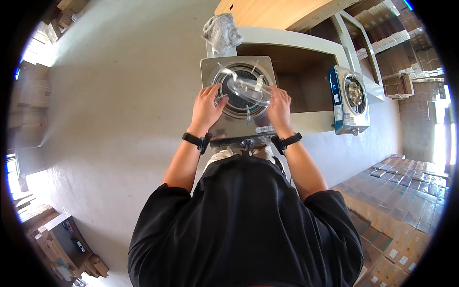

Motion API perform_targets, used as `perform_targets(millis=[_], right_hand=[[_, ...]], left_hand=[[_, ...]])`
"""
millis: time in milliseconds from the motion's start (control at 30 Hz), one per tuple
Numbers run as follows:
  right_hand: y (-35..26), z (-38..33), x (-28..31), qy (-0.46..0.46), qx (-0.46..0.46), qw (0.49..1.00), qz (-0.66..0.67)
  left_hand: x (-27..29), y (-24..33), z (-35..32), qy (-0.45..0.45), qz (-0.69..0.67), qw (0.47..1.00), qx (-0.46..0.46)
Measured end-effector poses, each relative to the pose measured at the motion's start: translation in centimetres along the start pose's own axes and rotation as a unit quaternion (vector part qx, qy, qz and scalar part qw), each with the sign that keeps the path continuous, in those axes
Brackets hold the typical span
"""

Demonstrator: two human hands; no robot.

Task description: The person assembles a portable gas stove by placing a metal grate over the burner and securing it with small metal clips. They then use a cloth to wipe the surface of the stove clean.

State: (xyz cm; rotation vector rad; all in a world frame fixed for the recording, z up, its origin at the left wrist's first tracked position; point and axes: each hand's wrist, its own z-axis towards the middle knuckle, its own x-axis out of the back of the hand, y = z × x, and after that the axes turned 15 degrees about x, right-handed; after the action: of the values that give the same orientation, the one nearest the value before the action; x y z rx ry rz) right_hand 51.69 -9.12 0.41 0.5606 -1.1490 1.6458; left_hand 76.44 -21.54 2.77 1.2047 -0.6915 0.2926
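Observation:
A clear, glass-like vessel [245,91] with white parts is tilted over the round burner of a steel gas stove [218,125]; its exact kind is blurred. On its right side, the fingers of my right hand [279,109] close round its edge. My left hand [207,109] is at the burner's left rim, thumb and fingers apart around a metal prong. It seems to hold nothing, though its fingertips are partly smeared. The stove's black knob [247,143] faces me.
A grey cloth [222,33] lies behind the stove on a pale cabinet frame [291,36] with an open compartment. A second gas stove [351,100] stands to the right. Stacked cartons [401,186] line the right side, and an open box [69,239] is at lower left.

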Motion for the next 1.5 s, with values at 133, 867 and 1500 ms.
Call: perform_targets(millis=[133,867,1500], right_hand=[[0.6,0.3,0.5,0.063,-0.065,0.996,0.027],[-0.7,0.6,1.6,0.146,-0.249,0.868,0.405],[-2.4,1.1,-0.6,-0.105,0.050,0.989,-0.091]], left_hand=[[0.0,-2.5,-1.6,-0.024,0.128,0.991,0.036],[0.6,-1.3,-2.2,0.132,-0.004,0.991,-0.019],[16.2,-3.0,-10.0,0.287,-0.159,0.945,0.015]])
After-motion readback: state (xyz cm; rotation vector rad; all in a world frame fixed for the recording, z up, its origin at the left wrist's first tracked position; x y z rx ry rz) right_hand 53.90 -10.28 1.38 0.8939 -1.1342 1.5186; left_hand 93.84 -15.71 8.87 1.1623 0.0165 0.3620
